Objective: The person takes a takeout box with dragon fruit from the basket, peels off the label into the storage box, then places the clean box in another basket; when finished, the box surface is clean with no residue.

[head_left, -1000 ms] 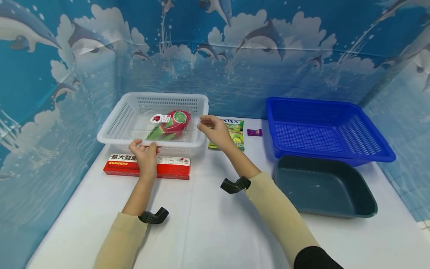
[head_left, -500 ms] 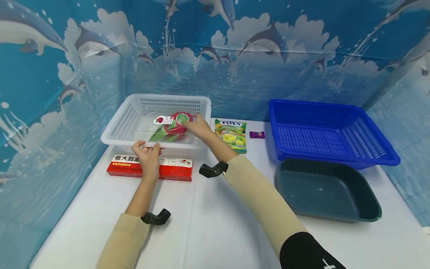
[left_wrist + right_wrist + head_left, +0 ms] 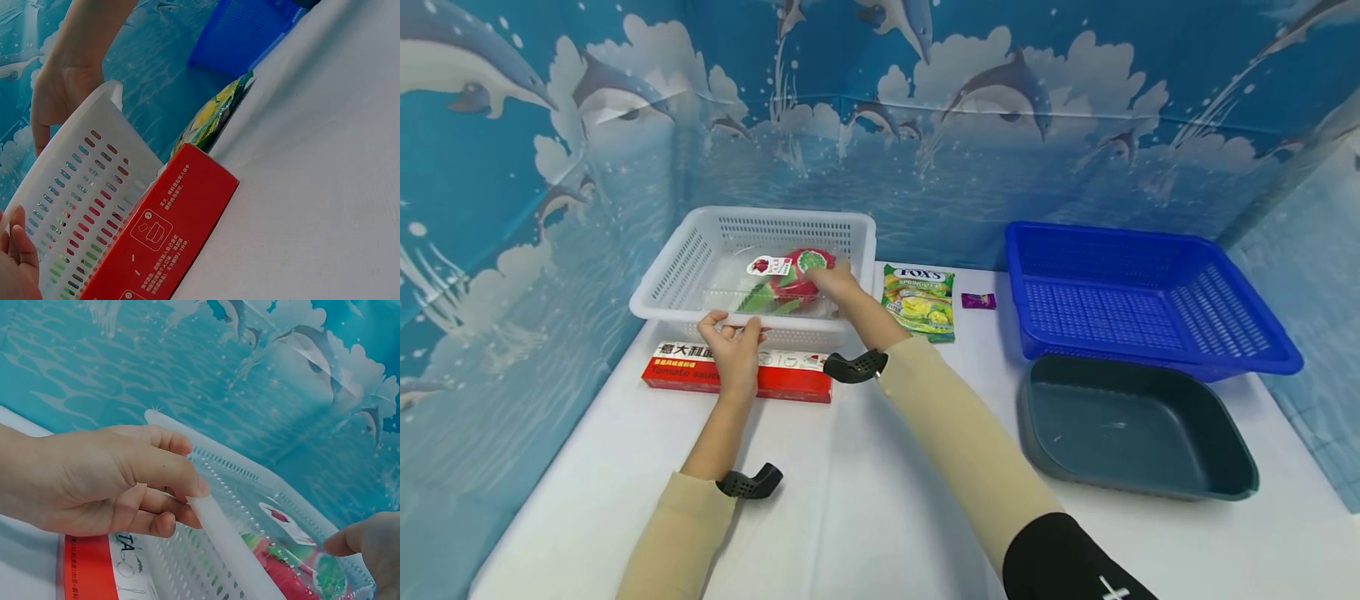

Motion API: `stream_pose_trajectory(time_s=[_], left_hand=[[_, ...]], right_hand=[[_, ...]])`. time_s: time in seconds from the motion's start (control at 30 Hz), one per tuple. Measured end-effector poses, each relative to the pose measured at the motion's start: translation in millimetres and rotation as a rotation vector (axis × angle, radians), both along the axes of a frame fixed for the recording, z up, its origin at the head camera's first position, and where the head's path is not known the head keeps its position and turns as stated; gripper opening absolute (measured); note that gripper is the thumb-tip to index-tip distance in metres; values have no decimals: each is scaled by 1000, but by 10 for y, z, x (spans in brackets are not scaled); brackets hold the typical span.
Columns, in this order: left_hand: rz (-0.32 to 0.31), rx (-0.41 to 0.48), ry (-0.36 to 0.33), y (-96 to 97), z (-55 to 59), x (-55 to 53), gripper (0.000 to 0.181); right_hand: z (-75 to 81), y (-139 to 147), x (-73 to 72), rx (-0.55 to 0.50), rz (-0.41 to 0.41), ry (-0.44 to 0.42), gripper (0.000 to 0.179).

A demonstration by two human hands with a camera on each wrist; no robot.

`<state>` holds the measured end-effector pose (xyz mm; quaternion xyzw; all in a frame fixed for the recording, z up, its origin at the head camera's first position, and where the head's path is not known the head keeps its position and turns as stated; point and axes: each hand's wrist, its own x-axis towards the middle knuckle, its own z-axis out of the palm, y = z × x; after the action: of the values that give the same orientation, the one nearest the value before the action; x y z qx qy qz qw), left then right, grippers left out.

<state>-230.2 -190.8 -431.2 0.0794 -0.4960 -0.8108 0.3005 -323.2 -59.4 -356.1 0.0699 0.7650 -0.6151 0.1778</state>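
Note:
My left hand [image 3: 733, 354] holds the front rim of the white slotted basket [image 3: 655, 317], thumb over the lip and the other fingers curled beneath, as the right wrist view shows. Inside the basket lies a clear plastic box [image 3: 730, 271] with a red and green dragon fruit [image 3: 788, 285] and a round label on its lid. My right hand [image 3: 842, 287] reaches over the basket's right side. Its thumb [image 3: 342, 542] lies on the box above the fruit, while its other fingers are mostly hidden, so I cannot tell whether they grip the box.
A red Tomato sauce box [image 3: 790, 383] lies along the basket's front. To the right are a green FOX'S candy bag [image 3: 919, 304] and a small purple wrapped candy [image 3: 978, 301]. Farther right stand a blue basket [image 3: 1097, 321] and a dark green tray [image 3: 1120, 433]. A dolphin-print curtain [image 3: 955, 192] hangs behind.
My right hand has moved left from beside the basket, over its right rim, onto the dragon fruit box. My left hand has stayed on the front rim.

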Motion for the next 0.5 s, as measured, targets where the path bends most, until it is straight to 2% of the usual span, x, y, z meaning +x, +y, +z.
stream_pose_trajectory(time_s=[0.13, 0.23, 0.33, 0.5], left_hand=[[-2, 14, 2, -5, -11, 10, 41], [3, 25, -3, -4, -22, 8, 42], [-3, 29, -4, -5, -32, -3, 42], [-10, 33, 25, -8, -22, -9, 43]], right_hand=[[-3, -6, -1, -100, -71, -109, 76], [-1, -1, 4, -134, -87, -168, 81], [-13, 2, 5, -134, -85, -160, 88], [-47, 11, 6, -167, -68, -71, 85]])
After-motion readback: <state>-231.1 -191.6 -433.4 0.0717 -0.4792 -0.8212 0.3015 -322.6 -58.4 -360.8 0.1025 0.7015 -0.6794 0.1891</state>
